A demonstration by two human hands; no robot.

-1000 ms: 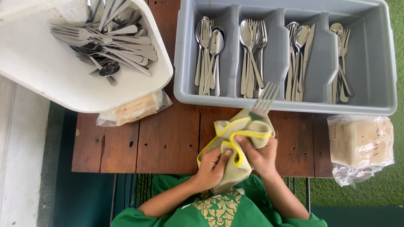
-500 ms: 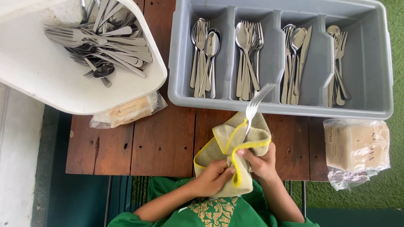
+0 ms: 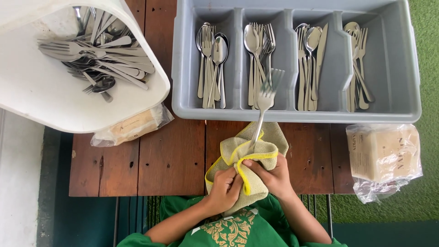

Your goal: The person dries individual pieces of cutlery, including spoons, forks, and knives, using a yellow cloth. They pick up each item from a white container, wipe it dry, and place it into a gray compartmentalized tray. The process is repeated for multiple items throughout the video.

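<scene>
A steel fork (image 3: 264, 104) sticks up out of a beige cloth with yellow trim (image 3: 254, 151), its tines over the front wall of the grey cutlery tray (image 3: 292, 114). My right hand (image 3: 270, 176) grips the cloth around the fork's handle. My left hand (image 3: 224, 187) clutches the lower part of the same cloth. Both hands are above the near edge of the dark wooden table (image 3: 173, 155). The handle itself is hidden in the cloth.
The tray holds forks, spoons and knives in several compartments. A white tub (image 3: 55, 105) at the left holds a heap of loose cutlery (image 3: 98, 59). A plastic-wrapped pack (image 3: 132, 126) lies under its rim. A wrapped napkin pack (image 3: 384, 153) lies at the right, by green turf.
The fork has slid further out of the cloth, rising towards the grey tray. Both hands stay clasped on the cloth.
</scene>
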